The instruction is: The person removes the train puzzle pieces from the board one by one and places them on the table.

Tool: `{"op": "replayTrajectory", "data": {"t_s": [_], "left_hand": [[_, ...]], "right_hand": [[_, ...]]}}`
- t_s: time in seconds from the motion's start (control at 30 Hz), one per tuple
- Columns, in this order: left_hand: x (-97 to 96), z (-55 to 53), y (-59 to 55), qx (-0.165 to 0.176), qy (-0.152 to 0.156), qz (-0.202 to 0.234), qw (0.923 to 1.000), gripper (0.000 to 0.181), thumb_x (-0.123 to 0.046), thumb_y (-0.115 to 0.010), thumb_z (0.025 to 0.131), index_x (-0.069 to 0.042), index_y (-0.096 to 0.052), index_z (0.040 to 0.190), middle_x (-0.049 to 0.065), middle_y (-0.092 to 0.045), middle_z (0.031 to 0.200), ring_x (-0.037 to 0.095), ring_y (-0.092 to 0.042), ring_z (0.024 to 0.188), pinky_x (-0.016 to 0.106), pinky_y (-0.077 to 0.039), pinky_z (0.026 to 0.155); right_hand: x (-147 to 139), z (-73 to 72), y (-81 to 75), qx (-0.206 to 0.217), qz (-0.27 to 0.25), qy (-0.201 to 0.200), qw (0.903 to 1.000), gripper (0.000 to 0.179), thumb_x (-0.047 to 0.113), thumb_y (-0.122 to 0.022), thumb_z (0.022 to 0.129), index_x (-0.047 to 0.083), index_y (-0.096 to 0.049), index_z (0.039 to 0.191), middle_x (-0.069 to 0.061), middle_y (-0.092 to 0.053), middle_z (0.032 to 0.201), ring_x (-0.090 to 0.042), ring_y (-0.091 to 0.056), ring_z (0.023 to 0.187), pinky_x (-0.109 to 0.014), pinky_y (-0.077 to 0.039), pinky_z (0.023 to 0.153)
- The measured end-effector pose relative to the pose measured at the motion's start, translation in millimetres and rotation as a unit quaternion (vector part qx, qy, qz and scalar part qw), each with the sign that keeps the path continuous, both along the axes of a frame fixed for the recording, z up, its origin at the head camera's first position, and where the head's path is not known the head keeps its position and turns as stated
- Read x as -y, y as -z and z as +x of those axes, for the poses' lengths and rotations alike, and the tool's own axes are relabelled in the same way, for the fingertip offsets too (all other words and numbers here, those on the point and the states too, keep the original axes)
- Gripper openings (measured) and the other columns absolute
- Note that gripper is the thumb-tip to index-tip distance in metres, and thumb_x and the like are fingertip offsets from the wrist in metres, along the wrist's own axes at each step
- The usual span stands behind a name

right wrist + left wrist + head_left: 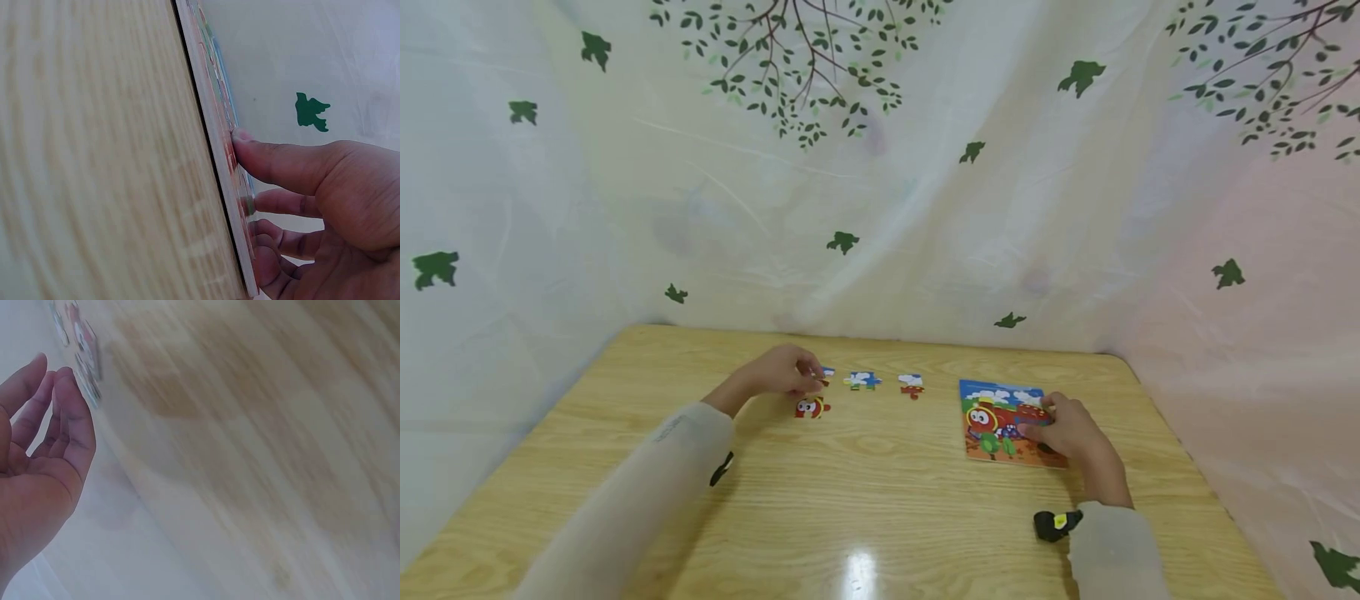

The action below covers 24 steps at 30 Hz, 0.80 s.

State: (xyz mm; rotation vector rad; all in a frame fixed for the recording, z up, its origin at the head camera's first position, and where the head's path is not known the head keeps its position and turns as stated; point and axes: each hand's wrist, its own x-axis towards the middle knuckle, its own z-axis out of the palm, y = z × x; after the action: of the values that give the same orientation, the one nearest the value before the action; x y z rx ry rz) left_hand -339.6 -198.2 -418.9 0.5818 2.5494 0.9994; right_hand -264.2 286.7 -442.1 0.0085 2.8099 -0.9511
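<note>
My left hand is over the left end of a row of jigsaw pieces, fingertips right at a blue-and-red piece they partly cover. In the left wrist view its fingers are loosely bent, with a gap to the thumb and nothing between. Just below that hand lies a piece with a red cartoon face. At the right, my right hand touches a colourful jigsaw board, thumb and fingertips spread on its right part. The board lies flat; the right wrist view shows its pale edge.
A blue-and-white piece and a white-and-red piece lie between the hands on the wooden table. Behind the table hangs a pale curtain printed with leaves. Each wrist wears a black strap; one shows by the right sleeve.
</note>
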Motion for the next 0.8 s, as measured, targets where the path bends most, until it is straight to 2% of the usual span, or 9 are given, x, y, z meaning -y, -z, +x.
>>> {"op": "replayTrajectory", "data": {"t_s": [0.2,0.47,0.6,0.8], "left_hand": [[-32.3,-4.8,0.0,0.026,-0.004,0.025,0.9993,0.015,-0.014,-0.070,0.098,-0.003,-0.070,0.109,0.013,-0.069,0.080,0.017,-0.058,0.063,0.031,-0.052,0.062],[-85.3,-15.2,4.0,-0.003,0.022,0.024,0.9994,0.012,-0.012,-0.072,0.096,-0.004,-0.073,0.104,0.013,-0.072,0.084,0.014,-0.063,0.063,0.028,-0.054,0.062],[-110.7,-17.2,4.3,-0.018,0.038,0.018,0.9989,0.011,-0.013,-0.072,0.096,-0.005,-0.073,0.103,0.013,-0.073,0.083,0.017,-0.066,0.065,0.027,-0.054,0.061],[-145.3,-16.4,5.6,-0.017,0.061,0.025,0.9977,0.012,-0.014,-0.071,0.097,-0.006,-0.073,0.105,0.011,-0.075,0.088,0.024,-0.066,0.069,0.025,-0.051,0.061]], "right_hand": [[0,-2.3,0.9,0.003,0.004,0.002,1.0000,0.070,0.029,-0.071,0.098,-0.014,-0.039,0.143,-0.041,-0.045,0.138,-0.052,-0.051,0.122,-0.062,-0.046,0.098],[-2,-2.5,2.1,0.004,0.002,0.002,1.0000,0.070,0.030,-0.072,0.098,-0.014,-0.040,0.141,-0.042,-0.047,0.136,-0.052,-0.052,0.121,-0.062,-0.046,0.098],[-2,-1.5,2.4,-0.002,0.002,-0.001,1.0000,0.070,0.029,-0.073,0.097,-0.015,-0.040,0.141,-0.042,-0.046,0.136,-0.053,-0.051,0.122,-0.062,-0.046,0.098],[-2,-2.0,1.7,0.000,-0.001,0.000,1.0000,0.069,0.029,-0.072,0.098,-0.014,-0.040,0.141,-0.042,-0.044,0.138,-0.054,-0.049,0.123,-0.063,-0.044,0.100]]}}
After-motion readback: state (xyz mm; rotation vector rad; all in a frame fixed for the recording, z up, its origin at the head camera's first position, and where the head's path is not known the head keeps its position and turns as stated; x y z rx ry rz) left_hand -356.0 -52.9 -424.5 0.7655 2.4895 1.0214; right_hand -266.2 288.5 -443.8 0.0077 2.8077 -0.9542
